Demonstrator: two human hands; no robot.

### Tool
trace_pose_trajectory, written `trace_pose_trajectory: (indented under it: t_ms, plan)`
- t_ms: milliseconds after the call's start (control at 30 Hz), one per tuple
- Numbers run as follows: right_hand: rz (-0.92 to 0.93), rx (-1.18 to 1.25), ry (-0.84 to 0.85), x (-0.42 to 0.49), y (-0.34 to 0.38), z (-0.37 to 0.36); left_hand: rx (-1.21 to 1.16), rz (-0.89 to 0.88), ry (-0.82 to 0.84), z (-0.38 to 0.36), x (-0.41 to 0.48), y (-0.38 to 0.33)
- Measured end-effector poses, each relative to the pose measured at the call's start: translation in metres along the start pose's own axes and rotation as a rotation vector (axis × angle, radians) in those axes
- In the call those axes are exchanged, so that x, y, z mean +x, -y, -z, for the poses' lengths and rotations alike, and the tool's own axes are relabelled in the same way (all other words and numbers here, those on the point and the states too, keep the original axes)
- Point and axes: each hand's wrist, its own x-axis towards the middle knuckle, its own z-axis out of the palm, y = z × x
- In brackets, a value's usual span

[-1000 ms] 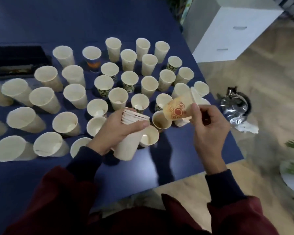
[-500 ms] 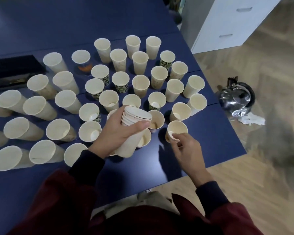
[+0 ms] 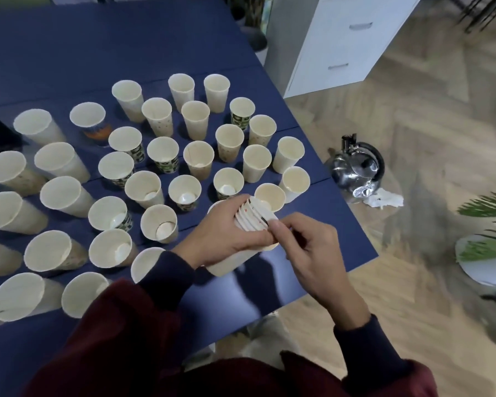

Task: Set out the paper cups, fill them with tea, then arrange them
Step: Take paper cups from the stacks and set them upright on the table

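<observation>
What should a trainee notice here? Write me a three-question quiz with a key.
1. True or false: the kettle stands on the table.
2. Which hand holds the stack of cups round its side?
3. The right hand has its grip on: A the stack's top rim; B the kettle; C the table edge.
Key: 1 false, the kettle is on the floor. 2 the left hand. 3 A.

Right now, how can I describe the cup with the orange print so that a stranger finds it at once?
Look at the blue table, full of open cups. In its far-left part, the orange cup stands right of a plain cup and behind and left of a green-patterned cup. It alone has an orange and dark band on its wall.
</observation>
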Motion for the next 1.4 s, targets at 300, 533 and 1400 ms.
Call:
trace_pose_trajectory:
  t_ms: [300,533,1400]
  plan:
    - [-0.099,-0.048,-0.447,0.049,-0.074,0.099,-0.073,0.058,-0.193,-0.05,0.066,-0.013]
    - [-0.092,-0.34,0.03,0.063,-0.184,0.109,-0.089,0.15,-0.396,-0.081,0.109,-0.028]
    - [0.065,0.175,0.331,0.262,-0.104,0.096,0.109,0.102,-0.358,-0.018,0.21,-0.078]
